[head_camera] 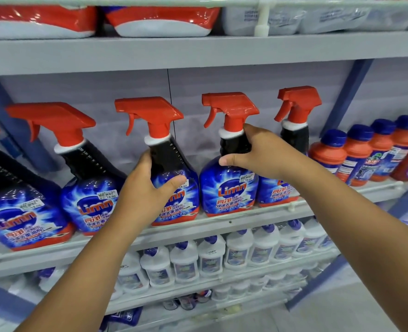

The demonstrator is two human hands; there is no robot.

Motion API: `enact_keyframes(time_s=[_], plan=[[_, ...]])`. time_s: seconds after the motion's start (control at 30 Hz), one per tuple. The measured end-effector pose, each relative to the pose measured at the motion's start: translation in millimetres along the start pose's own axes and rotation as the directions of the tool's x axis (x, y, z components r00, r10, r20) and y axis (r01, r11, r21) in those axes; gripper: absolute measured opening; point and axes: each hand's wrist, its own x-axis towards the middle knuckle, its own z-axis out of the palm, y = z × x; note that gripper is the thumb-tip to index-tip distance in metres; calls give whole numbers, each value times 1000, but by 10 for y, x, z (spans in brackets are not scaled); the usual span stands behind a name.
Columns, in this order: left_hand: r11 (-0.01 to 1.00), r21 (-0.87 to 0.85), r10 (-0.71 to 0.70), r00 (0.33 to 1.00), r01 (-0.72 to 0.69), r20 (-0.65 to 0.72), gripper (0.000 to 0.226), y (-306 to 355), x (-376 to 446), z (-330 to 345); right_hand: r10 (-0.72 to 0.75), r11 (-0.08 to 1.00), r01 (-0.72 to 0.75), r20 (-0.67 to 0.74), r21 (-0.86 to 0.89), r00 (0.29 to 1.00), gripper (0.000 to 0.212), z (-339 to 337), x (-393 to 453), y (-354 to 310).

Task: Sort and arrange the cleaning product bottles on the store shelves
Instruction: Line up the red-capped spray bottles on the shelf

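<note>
A row of blue spray bottles with red trigger heads stands on the grey middle shelf (222, 224). My left hand (147, 188) is wrapped around the body of the third spray bottle (167, 152), thumb across its label. My right hand (258, 152) grips the black neck of the fourth spray bottle (226, 195), just under its red trigger. Both bottles stand upright on the shelf, side by side and nearly touching. A fifth spray bottle (294, 116) stands behind my right wrist, partly hidden. Two more spray bottles (88, 188) are to the left.
Orange bottles with blue caps (356, 154) line the same shelf at the right. White bottles with purple caps (212, 257) fill the shelf below. Red and white packs (159, 20) lie on the top shelf. A blue shelf upright (351, 92) stands at the right.
</note>
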Motion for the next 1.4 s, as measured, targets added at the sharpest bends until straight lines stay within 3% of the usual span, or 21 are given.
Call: enact_keyframes(time_s=[0.13,0.23,0.33,0.4,0.47,0.53,0.63,0.73,0.77,0.83,0.9,0.97,1.07,1.2,1.4], plan=[[1000,4,-2,1000,2,-3,66,4,12,-38,40,999,-40,16,16,999,56,0,-23,-43],[984,-167,57,997,-66,-54,75,-37,-123,-258,105,994,-104,-27,22,994,57,67,-138,-56],[958,-216,125,951,-190,-283,34,-140,-374,-665,175,984,-176,-365,32,914,50,237,-447,-135],[953,-219,90,887,-208,-452,13,-259,-481,-951,122,992,-91,-452,91,884,30,410,-636,-333],[960,-189,75,844,-205,-532,10,-400,-498,-1194,71,954,27,-313,299,947,12,586,-689,-611],[968,-159,74,832,-191,-549,14,-532,-477,-1378,-39,896,95,-134,434,990,8,742,-616,-887],[978,-114,65,773,-175,-631,17,-760,-469,-1597,-169,869,161,-24,467,985,19,932,-391,-1227],[987,-86,29,679,-135,-733,24,-976,-471,-1752,-195,882,175,2,437,981,42,1102,-144,-1499],[991,-88,5,691,-99,-722,29,-1028,-460,-1786,-198,907,182,2,379,980,54,1149,-48,-1572],[996,-89,-60,791,7,-609,38,-1163,-399,-1847,-188,945,174,24,278,982,69,1244,132,-1711],[990,-116,-125,891,82,-437,45,-1271,-312,-1897,-185,959,169,51,226,981,62,1314,282,-1827],[988,-104,-140,932,111,-334,59,-1347,-233,-1936,-198,974,190,58,125,978,45,1337,400,-1915],[991,-38,-136,943,131,-305,49,-1412,-186,-1958,-187,982,183,84,53,979,41,1304,515,-1937],[989,-94,-141,946,118,-293,31,-1445,-186,-1965,-174,984,169,109,57,979,44,1269,533,-1928],[987,-107,-147,943,120,-299,27,-1438,-178,-1978,-166,986,167,131,5,977,41,1215,541,-1926]])
